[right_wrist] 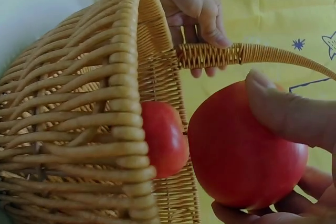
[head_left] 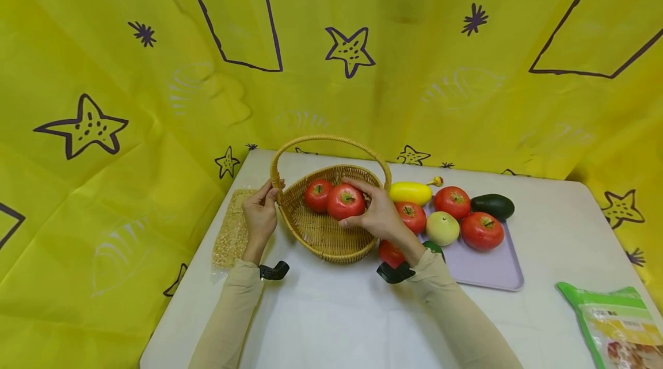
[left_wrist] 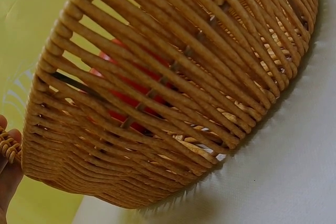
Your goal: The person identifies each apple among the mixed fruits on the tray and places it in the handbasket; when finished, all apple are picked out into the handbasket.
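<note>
A wicker basket [head_left: 331, 239] with a tall arched handle [head_left: 331, 137] stands on the white table. My left hand [head_left: 260, 215] grips the foot of the handle at the basket's left side; the right wrist view shows its fingers around the handle [right_wrist: 215, 55]. With thumb and fingers, my right hand [head_left: 382, 215] holds a red apple [head_left: 346, 202] over the basket's opening. Another red apple [head_left: 317, 195] lies inside the basket, left of the held one. Through the basket's slats [left_wrist: 173, 82], the left wrist view shows a red patch.
Right of the basket, a lilac tray [head_left: 487, 271] bears red apples [head_left: 482, 231], a pale round fruit [head_left: 442, 228] and a dark green avocado-shaped item [head_left: 492, 206]. A yellow oblong item [head_left: 410, 192] lies behind. A bag of yellow kernels [head_left: 230, 234] lies left; a green-topped packet [head_left: 618, 323] lies front right.
</note>
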`<state>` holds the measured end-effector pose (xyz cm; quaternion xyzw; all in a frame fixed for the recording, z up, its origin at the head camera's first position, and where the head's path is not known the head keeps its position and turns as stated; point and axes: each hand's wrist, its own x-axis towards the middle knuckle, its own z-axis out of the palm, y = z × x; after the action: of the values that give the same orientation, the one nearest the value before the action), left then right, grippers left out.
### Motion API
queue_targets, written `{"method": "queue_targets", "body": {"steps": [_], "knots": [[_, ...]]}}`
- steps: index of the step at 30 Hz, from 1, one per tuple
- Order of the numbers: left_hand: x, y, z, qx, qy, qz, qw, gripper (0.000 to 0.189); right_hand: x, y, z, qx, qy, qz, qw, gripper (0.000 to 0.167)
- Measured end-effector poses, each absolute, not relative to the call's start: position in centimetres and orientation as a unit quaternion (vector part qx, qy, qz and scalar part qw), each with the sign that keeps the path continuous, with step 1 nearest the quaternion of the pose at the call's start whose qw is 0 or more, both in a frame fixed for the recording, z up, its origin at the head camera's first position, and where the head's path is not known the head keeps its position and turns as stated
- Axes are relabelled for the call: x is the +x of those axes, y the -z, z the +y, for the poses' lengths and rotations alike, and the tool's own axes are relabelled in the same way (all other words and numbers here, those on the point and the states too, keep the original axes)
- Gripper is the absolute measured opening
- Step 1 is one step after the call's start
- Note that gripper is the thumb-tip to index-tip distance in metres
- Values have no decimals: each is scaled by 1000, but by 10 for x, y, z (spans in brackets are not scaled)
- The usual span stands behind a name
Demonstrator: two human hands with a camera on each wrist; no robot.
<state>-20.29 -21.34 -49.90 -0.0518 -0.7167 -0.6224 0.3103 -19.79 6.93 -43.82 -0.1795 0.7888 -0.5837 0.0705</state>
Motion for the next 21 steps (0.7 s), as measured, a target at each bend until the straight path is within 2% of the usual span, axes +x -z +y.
{"method": "queue_targets", "body": {"steps": [6, 21], "knots": [[-204, 501, -213, -52, 621, -718, 309, 32, -208, 436, 64, -180, 573, 797, 68, 92], [-203, 498, -214, -44, 626, -718, 301, 31, -234, 434, 55, -165, 505, 841, 100, 92]]}}
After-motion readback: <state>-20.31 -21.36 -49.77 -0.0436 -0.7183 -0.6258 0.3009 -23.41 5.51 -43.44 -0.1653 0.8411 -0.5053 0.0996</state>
